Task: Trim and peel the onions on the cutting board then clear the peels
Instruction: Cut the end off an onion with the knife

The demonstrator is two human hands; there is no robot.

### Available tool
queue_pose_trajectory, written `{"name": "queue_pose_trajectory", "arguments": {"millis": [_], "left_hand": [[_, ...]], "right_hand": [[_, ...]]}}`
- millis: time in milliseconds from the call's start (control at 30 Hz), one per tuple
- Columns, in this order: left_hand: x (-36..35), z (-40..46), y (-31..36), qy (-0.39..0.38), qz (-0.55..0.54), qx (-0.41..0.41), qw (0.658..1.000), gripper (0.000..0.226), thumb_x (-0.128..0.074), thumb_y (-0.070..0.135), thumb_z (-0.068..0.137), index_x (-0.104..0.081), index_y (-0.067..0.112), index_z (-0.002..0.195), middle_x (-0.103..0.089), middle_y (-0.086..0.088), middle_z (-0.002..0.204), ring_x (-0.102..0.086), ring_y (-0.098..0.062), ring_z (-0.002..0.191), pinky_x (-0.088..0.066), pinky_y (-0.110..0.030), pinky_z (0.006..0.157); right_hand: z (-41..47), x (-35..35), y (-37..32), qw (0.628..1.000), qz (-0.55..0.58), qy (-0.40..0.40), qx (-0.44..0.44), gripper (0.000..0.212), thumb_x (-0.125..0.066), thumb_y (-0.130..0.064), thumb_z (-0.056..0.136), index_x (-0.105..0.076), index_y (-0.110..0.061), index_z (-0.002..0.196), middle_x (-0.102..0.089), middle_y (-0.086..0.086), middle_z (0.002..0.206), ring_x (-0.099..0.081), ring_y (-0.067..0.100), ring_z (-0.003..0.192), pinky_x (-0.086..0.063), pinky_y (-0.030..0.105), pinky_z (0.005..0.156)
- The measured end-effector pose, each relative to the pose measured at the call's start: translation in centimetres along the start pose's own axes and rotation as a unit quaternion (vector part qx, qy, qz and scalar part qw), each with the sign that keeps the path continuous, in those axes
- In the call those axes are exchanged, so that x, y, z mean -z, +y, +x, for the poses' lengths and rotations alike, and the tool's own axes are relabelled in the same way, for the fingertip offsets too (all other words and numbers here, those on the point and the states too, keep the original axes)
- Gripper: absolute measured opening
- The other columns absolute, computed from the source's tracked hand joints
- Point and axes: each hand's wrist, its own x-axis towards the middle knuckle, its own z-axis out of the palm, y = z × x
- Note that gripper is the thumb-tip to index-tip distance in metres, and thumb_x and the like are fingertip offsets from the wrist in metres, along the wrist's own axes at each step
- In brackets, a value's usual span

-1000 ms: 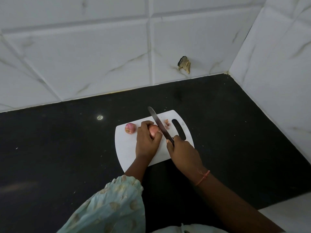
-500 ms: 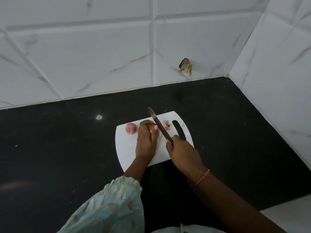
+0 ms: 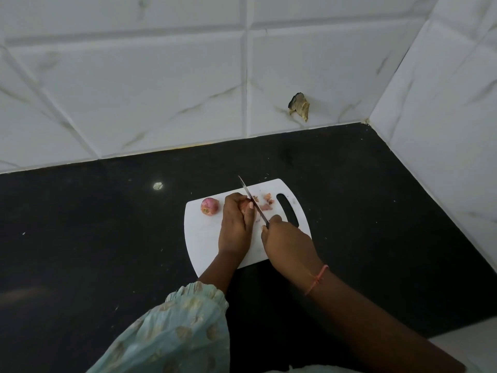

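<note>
Black stone counter (image 3: 80, 238) in a corner of white marble-veined wall tiles (image 3: 134, 90), one chipped hole (image 3: 299, 106).

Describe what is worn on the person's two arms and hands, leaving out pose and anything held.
The left hand is bare; its arm wears a loose pale mint-green sleeve with gathered cuff and a faded golden-beige motif print. The right hand is bare too, with a thin orange-pink thread bracelet knotted at the wrist and no sleeve visible on that forearm.

The board (image 3: 215, 238) looks like smooth white plastic, matt. The knife (image 3: 251, 200) blade is bright metal. The counter (image 3: 80, 224) is dark polished stone, faintly glossy. The wall tiles (image 3: 134, 90) are glazed, marble-veined. The sleeve (image 3: 174, 332) is thin printed cloth.
</note>
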Motion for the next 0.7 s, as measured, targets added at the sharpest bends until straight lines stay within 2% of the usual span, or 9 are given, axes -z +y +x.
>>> {"name": "queue_pose_trajectory", "arguments": {"millis": [167,300,467,567,700], "left_hand": [[0.1,0.1,0.1,0.001,-0.013,0.001,1.000,0.009,-0.046,0.032,0.106,-0.042,0.028,0.114,-0.052,0.022,0.106,-0.055,0.007,0.099,-0.042,-0.011,0.081],[0.1,0.1,0.0,-0.004,-0.009,0.007,1.000,0.014,-0.045,0.035,0.106,-0.041,0.029,0.117,-0.051,0.015,0.112,-0.055,0.002,0.102,-0.041,-0.013,0.083],[0.1,0.0,0.0,-0.003,-0.029,0.008,1.000,0.014,-0.046,0.040,0.105,-0.042,0.030,0.114,-0.054,0.014,0.110,-0.058,-0.004,0.101,-0.046,-0.020,0.083],[0.2,0.1,0.1,-0.005,-0.025,0.013,1.000,0.013,-0.047,0.040,0.104,-0.041,0.033,0.113,-0.053,0.021,0.109,-0.058,-0.002,0.100,-0.047,-0.021,0.083],[0.3,-0.1,0.2,0.002,-0.041,0.011,0.999,0.011,-0.047,0.044,0.103,-0.040,0.040,0.111,-0.058,0.018,0.111,-0.059,0.001,0.102,-0.048,-0.022,0.087]], "right_hand": [[1.8,-0.1,-0.4,0.999,0.044,-0.023,-0.019,0.032,-0.032,-0.034,0.104,-0.050,-0.011,0.118,-0.065,0.007,0.104,-0.064,0.026,0.096,-0.044,0.036,0.073],[0.6,-0.9,-0.1,1.000,-0.004,-0.004,-0.015,0.027,-0.030,-0.032,0.105,-0.046,-0.012,0.115,-0.064,0.005,0.100,-0.064,0.023,0.091,-0.035,0.032,0.067],[1.4,-2.1,0.7,0.995,0.073,-0.051,-0.036,0.031,-0.033,-0.035,0.104,-0.050,-0.011,0.113,-0.064,0.009,0.105,-0.063,0.026,0.096,-0.039,0.032,0.071],[0.4,-3.2,1.6,0.997,0.060,-0.037,-0.031,0.031,-0.032,-0.038,0.104,-0.047,-0.011,0.110,-0.065,0.007,0.098,-0.065,0.024,0.089,-0.040,0.031,0.066],[0.9,-3.3,2.9,0.998,0.046,-0.004,-0.043,0.032,-0.031,-0.040,0.104,-0.047,-0.013,0.110,-0.064,0.004,0.090,-0.066,0.024,0.086,-0.041,0.032,0.064]]}}
